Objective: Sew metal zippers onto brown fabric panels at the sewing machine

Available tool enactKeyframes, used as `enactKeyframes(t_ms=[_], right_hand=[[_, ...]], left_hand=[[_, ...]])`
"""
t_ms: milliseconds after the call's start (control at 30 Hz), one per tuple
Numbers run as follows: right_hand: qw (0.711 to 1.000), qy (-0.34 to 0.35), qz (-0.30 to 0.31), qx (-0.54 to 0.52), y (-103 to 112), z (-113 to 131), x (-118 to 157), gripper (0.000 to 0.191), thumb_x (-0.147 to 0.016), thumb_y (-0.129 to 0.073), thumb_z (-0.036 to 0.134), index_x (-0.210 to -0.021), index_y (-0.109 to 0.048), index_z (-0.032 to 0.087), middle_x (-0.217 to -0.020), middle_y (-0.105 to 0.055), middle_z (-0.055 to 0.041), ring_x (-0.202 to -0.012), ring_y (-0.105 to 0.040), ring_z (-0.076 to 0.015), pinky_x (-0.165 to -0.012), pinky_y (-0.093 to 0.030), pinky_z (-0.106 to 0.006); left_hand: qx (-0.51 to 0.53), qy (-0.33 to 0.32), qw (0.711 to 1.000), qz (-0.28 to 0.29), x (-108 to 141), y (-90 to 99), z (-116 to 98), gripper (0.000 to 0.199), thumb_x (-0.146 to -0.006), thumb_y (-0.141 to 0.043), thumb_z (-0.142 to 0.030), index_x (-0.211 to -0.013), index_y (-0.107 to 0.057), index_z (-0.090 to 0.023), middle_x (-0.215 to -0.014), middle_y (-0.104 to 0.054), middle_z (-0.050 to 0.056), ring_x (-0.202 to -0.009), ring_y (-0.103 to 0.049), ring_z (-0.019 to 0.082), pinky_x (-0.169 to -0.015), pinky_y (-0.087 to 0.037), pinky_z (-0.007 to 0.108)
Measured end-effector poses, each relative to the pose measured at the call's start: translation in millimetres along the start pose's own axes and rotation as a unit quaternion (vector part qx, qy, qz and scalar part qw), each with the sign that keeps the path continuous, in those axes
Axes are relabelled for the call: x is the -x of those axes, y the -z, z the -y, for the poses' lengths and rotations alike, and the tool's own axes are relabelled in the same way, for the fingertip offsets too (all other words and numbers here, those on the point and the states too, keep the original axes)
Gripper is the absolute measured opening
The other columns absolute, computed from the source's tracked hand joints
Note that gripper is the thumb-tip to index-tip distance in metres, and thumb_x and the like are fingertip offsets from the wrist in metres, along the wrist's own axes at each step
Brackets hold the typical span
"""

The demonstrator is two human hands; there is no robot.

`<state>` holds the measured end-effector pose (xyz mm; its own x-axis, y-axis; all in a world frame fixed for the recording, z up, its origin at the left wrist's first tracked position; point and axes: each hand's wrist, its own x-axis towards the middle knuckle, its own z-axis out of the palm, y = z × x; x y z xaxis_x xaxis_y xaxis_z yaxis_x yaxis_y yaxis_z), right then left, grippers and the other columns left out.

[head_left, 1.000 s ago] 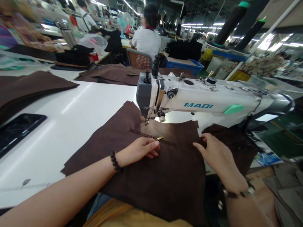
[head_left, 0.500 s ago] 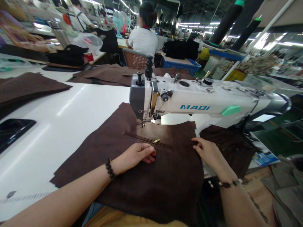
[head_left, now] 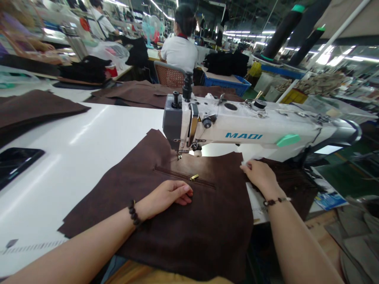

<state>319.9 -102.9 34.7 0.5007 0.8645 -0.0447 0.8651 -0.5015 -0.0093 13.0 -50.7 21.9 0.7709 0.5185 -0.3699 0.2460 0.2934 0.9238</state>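
A dark brown panel of leather-like material point(head_left: 183, 225) lies across the sewing machine bed, reaching toward my lap. A zipper slit point(head_left: 168, 172) with stitched lines runs across it, and a gold zipper pull point(head_left: 194, 178) rests on the slit. Just below the pull, my left hand point(head_left: 170, 196) lies on the panel, fingers loosely curled and thumb folded in, with nothing seen in them. My right hand point(head_left: 260, 176) is beside the panel's right edge, thumb and forefinger pinched; whatever is between them is unclear. The machine's presser foot point(head_left: 179, 156) stands over the panel's upper part.
The white sewing machine point(head_left: 245, 128) spans the far side. More brown pieces point(head_left: 290, 181) lie under its arm at right. A phone point(head_left: 17, 165) and stacked brown panels point(head_left: 38, 108) are at left. A seated person point(head_left: 179, 49) works ahead, near a blue crate point(head_left: 227, 85).
My right hand has moved up and slightly away, from over the panel to its right edge. The panel and my left hand have shifted slightly left.
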Motion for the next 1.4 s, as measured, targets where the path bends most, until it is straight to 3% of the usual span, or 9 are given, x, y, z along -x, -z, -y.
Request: enactKeyframes(t_ms=[167,300,467,600,700,867,967,1067,1400], right_hand=[[0.997,0.018,0.016,-0.07,-1,17,-22,0.024,-0.069,-0.061,0.025,-0.088,-0.063,0.011,-0.082,-0.065,-0.0096,-0.077,-0.06,-0.02,-0.067,-0.042,-0.026],[0.989,0.07,-0.027,-0.131,24,34,12,0.016,-0.076,-0.052,0.019,-0.089,-0.06,0.016,-0.076,-0.062,-0.003,-0.07,-0.057,-0.0133,-0.066,-0.041,-0.022],[0.886,0.422,-0.162,-0.11,37,82,111,0.019,-0.081,-0.037,0.009,-0.074,-0.053,0.016,-0.069,-0.052,-0.0048,-0.062,-0.046,-0.0158,-0.059,-0.035,-0.028],[0.832,0.547,0.016,-0.087,25,112,151,0.015,-0.079,-0.041,0.006,-0.082,-0.052,0.015,-0.076,-0.053,-0.0046,-0.066,-0.048,-0.0169,-0.06,-0.037,-0.03],[0.823,0.494,0.099,-0.262,27,103,144,0.008,-0.084,-0.045,0.014,-0.085,-0.051,0.017,-0.083,-0.056,-0.0014,-0.077,-0.051,-0.0121,-0.068,-0.04,-0.023],[0.888,0.232,0.038,-0.395,26,73,109,0.005,-0.081,-0.049,0.018,-0.083,-0.054,0.018,-0.077,-0.054,0.0001,-0.068,-0.05,-0.0097,-0.065,-0.039,-0.022],[0.872,0.15,0.157,-0.44,10,73,100,0.017,-0.077,-0.054,0.022,-0.093,-0.055,0.018,-0.077,-0.055,0.0006,-0.064,-0.049,-0.0098,-0.061,-0.04,-0.022],[0.854,0.128,0.204,-0.462,-4,83,105,0.023,-0.072,-0.058,0.02,-0.095,-0.054,0.018,-0.074,-0.054,0.002,-0.065,-0.049,-0.0101,-0.062,-0.041,-0.022],[0.91,0.122,0.141,-0.371,-8,93,117,0.015,-0.068,-0.063,0.02,-0.081,-0.056,0.018,-0.066,-0.051,0.0025,-0.06,-0.046,-0.0101,-0.057,-0.036,-0.023]], left_hand=[[0.015,0.0,1.0,-0.006,1,-0.6,-1,0.053,-0.068,-0.059,-0.062,-0.081,-0.059,-0.011,-0.079,-0.061,0.007,-0.079,-0.06,0.018,-0.074,-0.048,0.028],[0.048,0.013,0.999,-0.017,4,0.3,-1,0.055,-0.065,-0.062,-0.063,-0.081,-0.06,-0.01,-0.081,-0.061,0.008,-0.08,-0.06,0.019,-0.076,-0.047,0.029],[0.154,0.013,0.988,0.003,5,0.5,-9,0.065,-0.066,-0.053,-0.072,-0.085,-0.062,-0.01,-0.087,-0.063,0.01,-0.083,-0.059,0.022,-0.076,-0.046,0.03],[0.128,0.028,0.991,-0.002,4,-2.8,-15,0.046,-0.065,-0.066,-0.055,-0.077,-0.064,-0.011,-0.079,-0.066,0.007,-0.073,-0.06,0.019,-0.067,-0.047,0.026],[0.102,0.061,0.993,-0.017,7,-1.6,-10,0.026,-0.061,-0.073,-0.034,-0.068,-0.063,-0.011,-0.068,-0.065,0.005,-0.059,-0.059,0.016,-0.056,-0.046,0.023],[0.203,0.088,0.975,-0.004,14,14.1,2,0.015,-0.055,-0.068,-0.023,-0.058,-0.063,-0.009,-0.054,-0.062,0.006,-0.044,-0.055,0.013,-0.044,-0.044,0.019],[0.258,0.078,0.963,-0.017,16,24.8,5,0.02,-0.051,-0.068,-0.021,-0.066,-0.065,-0.008,-0.059,-0.064,0.008,-0.051,-0.06,0.017,-0.05,-0.049,0.023],[0.289,0.061,0.955,-0.026,16,29.6,4,0.03,-0.052,-0.067,-0.021,-0.08,-0.065,-0.008,-0.064,-0.066,0.008,-0.055,-0.061,0.019,-0.055,-0.051,0.026],[0.188,0.006,0.982,-0.017,9,17.4,-7,0.065,-0.05,-0.048,0.001,-0.112,-0.052,-0.019,-0.096,-0.064,0.001,-0.087,-0.061,0.022,-0.075,-0.049,0.029]])
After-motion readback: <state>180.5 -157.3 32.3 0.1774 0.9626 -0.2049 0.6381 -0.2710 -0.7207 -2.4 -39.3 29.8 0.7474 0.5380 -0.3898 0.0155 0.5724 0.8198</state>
